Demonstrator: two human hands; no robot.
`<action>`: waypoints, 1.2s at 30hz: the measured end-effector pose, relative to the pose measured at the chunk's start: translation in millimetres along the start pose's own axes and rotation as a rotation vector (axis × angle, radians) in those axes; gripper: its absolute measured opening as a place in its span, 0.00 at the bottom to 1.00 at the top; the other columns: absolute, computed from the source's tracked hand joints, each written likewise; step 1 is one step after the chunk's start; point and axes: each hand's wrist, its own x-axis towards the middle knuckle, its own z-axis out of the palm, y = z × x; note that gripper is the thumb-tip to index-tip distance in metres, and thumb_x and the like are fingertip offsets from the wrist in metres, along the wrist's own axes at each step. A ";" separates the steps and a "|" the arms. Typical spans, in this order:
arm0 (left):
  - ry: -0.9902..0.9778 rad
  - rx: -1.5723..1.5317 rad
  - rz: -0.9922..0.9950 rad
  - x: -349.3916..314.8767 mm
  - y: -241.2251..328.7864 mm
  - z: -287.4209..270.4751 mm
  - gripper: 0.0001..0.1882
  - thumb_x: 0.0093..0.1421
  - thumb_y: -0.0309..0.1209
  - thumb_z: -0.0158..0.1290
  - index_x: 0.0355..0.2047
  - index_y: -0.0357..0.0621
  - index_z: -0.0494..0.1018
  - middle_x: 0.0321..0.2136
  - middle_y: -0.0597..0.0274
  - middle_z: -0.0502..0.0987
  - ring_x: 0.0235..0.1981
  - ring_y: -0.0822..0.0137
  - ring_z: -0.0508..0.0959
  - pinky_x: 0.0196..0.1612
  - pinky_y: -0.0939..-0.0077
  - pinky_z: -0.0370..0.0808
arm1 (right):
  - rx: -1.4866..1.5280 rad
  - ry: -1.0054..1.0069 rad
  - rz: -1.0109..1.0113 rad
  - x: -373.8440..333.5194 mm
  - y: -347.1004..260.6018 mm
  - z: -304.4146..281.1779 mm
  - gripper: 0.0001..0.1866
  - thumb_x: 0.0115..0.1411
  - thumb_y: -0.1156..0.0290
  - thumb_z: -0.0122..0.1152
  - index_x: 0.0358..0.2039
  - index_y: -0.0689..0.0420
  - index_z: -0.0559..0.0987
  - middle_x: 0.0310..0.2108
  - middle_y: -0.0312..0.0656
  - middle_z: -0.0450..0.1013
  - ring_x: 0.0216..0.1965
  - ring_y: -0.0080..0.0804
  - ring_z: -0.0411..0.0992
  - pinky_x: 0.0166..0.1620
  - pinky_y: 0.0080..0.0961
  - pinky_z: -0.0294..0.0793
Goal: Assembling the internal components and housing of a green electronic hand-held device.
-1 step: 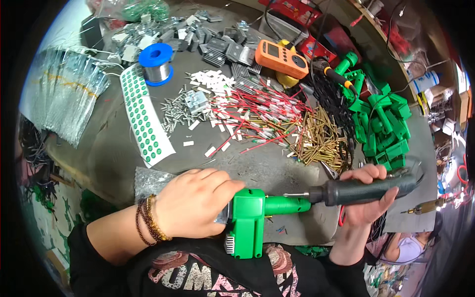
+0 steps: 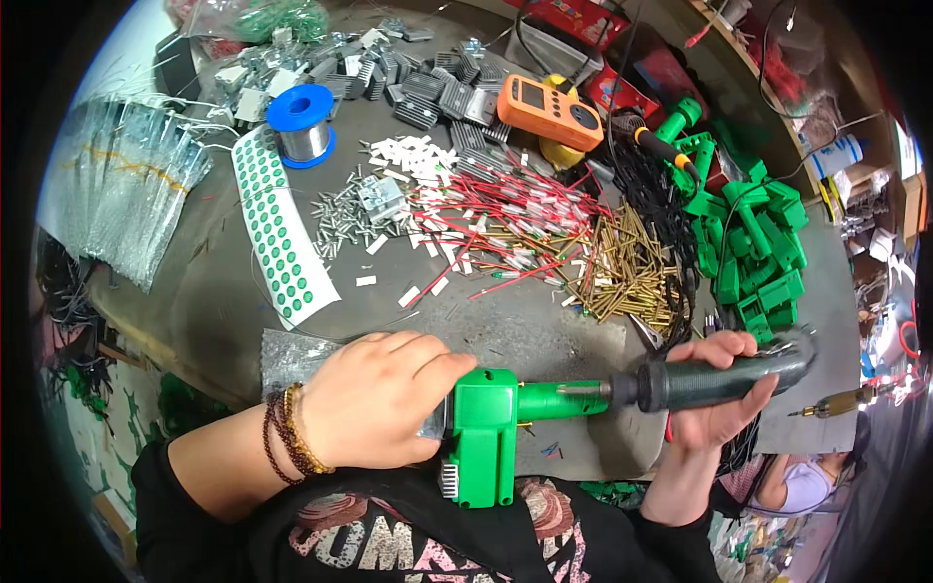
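My left hand (image 2: 374, 403) is wrapped round the left side of a green plastic tool housing (image 2: 488, 437), a boxy body with a round arm reaching right. Dark metal and clear film show under the fingers. In my right hand (image 2: 714, 418) lies a black electric screwdriver (image 2: 719, 381), held nearly level, thumb and fingers round its barrel. Its bit points left, in front of the housing's round arm in this view; whether it touches cannot be told. Bubble wrap (image 2: 292, 364) lies beyond my left wrist.
Beyond my hands lie brass screws (image 2: 632, 267), red-wired lamps (image 2: 525, 209), silver screws (image 2: 342, 214) and a sticker sheet (image 2: 282, 238). Farther back are a solder spool (image 2: 304, 131), heat sinks (image 2: 428, 97) and an orange meter (image 2: 549, 112). Green housings (image 2: 758, 243) are heaped right; a second screwdriver (image 2: 836, 405) hangs there.
The screwdriver has dropped slightly, and its bit now overlaps the housing's round arm in view. Both hands keep their grips, and the whole view has shifted a little.
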 end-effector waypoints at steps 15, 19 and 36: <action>0.037 -0.062 0.040 3.1 1.9 7.0 0.38 0.39 0.36 0.67 0.53 0.37 0.73 0.40 0.50 0.80 0.40 0.51 0.80 0.45 0.60 0.78 | 0.374 0.184 -0.062 -51.4 46.2 -18.5 0.19 0.59 0.62 0.71 0.48 0.45 0.74 0.42 0.30 0.72 0.43 0.23 0.70 0.63 0.45 0.58; 0.033 -0.057 0.046 3.8 1.8 6.3 0.38 0.39 0.37 0.66 0.53 0.37 0.73 0.40 0.50 0.79 0.41 0.50 0.80 0.45 0.60 0.78 | 0.338 0.178 -0.096 -53.0 45.2 -19.1 0.19 0.59 0.62 0.71 0.49 0.44 0.74 0.42 0.29 0.72 0.43 0.22 0.70 0.63 0.43 0.59; 0.050 -0.077 0.042 4.1 1.3 6.9 0.37 0.39 0.36 0.66 0.52 0.37 0.73 0.40 0.50 0.80 0.41 0.51 0.80 0.46 0.60 0.78 | 0.304 0.165 -0.122 -53.7 50.9 -15.1 0.19 0.58 0.63 0.71 0.48 0.44 0.75 0.42 0.28 0.72 0.42 0.21 0.69 0.62 0.42 0.59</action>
